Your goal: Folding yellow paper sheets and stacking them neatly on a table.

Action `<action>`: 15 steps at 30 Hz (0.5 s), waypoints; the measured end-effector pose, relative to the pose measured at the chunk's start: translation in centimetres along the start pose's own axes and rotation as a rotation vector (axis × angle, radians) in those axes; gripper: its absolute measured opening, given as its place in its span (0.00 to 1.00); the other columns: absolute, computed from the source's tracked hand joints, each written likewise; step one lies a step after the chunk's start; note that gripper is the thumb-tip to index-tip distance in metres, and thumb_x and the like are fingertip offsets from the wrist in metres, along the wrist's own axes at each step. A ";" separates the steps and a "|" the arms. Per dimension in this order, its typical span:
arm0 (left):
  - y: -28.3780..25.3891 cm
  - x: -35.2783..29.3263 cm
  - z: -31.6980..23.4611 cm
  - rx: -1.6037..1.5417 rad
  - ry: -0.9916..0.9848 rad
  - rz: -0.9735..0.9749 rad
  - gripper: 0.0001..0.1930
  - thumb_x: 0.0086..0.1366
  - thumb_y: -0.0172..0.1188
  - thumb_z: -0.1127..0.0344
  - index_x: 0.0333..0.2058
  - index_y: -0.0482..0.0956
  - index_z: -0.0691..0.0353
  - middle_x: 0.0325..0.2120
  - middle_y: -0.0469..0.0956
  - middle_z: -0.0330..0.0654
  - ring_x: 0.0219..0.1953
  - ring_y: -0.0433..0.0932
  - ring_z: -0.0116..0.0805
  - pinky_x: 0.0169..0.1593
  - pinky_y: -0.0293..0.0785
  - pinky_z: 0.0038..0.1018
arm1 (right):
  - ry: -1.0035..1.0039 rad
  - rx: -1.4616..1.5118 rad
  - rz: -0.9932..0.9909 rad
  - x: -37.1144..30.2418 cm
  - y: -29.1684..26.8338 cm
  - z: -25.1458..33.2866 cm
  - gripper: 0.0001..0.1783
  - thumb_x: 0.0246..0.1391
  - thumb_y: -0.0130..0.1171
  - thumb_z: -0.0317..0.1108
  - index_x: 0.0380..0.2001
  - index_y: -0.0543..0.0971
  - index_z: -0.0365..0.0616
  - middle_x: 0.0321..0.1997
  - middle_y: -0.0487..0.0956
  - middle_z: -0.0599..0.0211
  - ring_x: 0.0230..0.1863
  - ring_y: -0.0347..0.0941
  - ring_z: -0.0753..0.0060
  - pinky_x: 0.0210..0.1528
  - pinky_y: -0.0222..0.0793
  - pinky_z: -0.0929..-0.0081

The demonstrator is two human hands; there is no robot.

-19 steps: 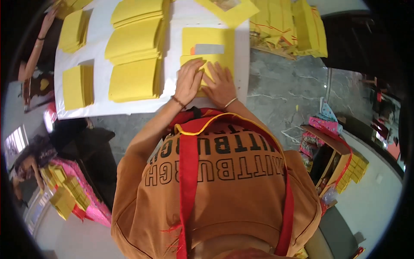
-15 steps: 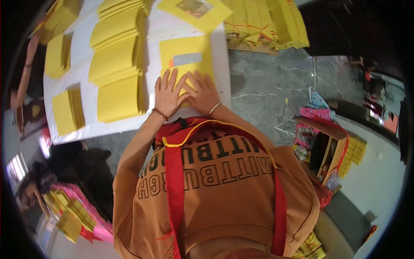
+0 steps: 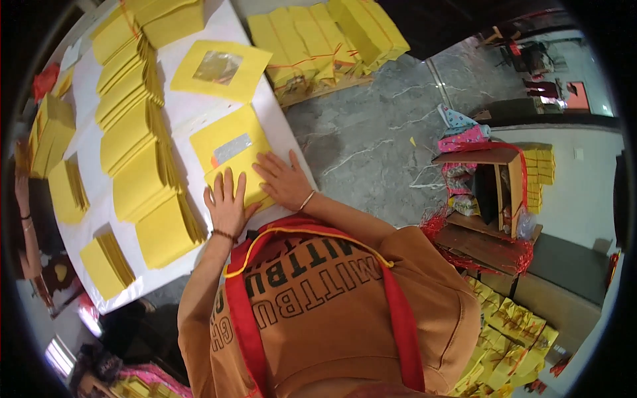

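Observation:
A yellow paper sheet [image 3: 225, 129] with a silver rectangle [image 3: 232, 147] and a small orange mark lies near the right edge of the white-covered table [image 3: 176, 109]. Its near part looks folded over. My left hand [image 3: 227, 207] rests on the near left side of it, fingers spread. Flat on its right side lies my right hand [image 3: 285, 182], fingers stretched out. Neither hand grips anything. Beyond it is a loose yellow sheet [image 3: 255, 58] with a silver square in its middle. A long row of yellow paper stacks [image 3: 139, 189] stands to the left of my hands.
Smaller yellow stacks [image 3: 106, 265] sit along the table's left side, where another person's arm [image 3: 25, 219] shows. Tied yellow bundles [image 3: 292, 40] lie beyond the table's right edge. A wooden shelf [image 3: 507, 192] with red strings stands on the right, above packed yellow bundles [image 3: 511, 325].
My view has turned, so the table appears tilted and further left. My hands have moved apart; before, they were close together on the folded part of the sheet.

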State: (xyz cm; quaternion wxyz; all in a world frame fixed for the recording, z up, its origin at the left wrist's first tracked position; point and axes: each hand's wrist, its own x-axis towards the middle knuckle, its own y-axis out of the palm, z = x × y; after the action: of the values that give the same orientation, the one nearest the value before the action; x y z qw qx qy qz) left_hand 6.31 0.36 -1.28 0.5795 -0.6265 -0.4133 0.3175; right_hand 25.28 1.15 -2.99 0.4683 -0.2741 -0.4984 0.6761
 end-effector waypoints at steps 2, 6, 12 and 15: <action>1.6 -0.2 0.6 -0.029 0.071 -0.010 0.40 0.45 0.64 0.50 0.55 0.62 0.59 0.56 0.58 0.56 0.57 0.57 0.54 0.55 0.54 0.50 | 0.014 -0.003 0.003 0.1 0.9 -0.2 0.26 0.57 0.42 0.43 0.58 0.60 0.51 0.65 0.55 0.66 0.66 0.47 0.66 0.62 0.31 0.42; 0.7 0.5 -1.5 0.088 0.141 -0.057 0.30 0.51 0.57 0.60 0.52 0.64 0.68 0.51 0.63 0.60 0.51 0.65 0.56 0.49 0.65 0.44 | -0.021 0.076 -0.074 0.0 1.3 -0.6 0.25 0.56 0.42 0.43 0.57 0.62 0.50 0.64 0.56 0.66 0.65 0.49 0.66 0.61 0.37 0.45; 3.0 0.7 0.5 0.240 0.150 -0.117 0.23 0.55 0.49 0.66 0.51 0.67 0.66 0.47 0.69 0.55 0.46 0.70 0.50 0.42 0.71 0.38 | 0.063 0.177 -0.144 1.8 0.5 0.3 0.20 0.54 0.46 0.41 0.49 0.70 0.46 0.55 0.67 0.69 0.58 0.58 0.67 0.53 0.53 0.60; 1.5 -0.2 1.4 0.118 0.095 -0.079 0.27 0.50 0.58 0.62 0.50 0.68 0.65 0.46 0.71 0.48 0.45 0.72 0.42 0.43 0.71 0.34 | -0.096 0.263 -0.142 2.3 3.1 -0.8 0.18 0.54 0.44 0.36 0.47 0.70 0.45 0.54 0.67 0.64 0.59 0.58 0.63 0.58 0.51 0.58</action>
State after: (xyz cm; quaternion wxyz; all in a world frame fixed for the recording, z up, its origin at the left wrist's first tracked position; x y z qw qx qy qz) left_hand 5.26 0.86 -2.91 0.6465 -0.5888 -0.3903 0.2880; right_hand 23.92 3.34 -5.97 0.5222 -0.1420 -0.4456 0.7131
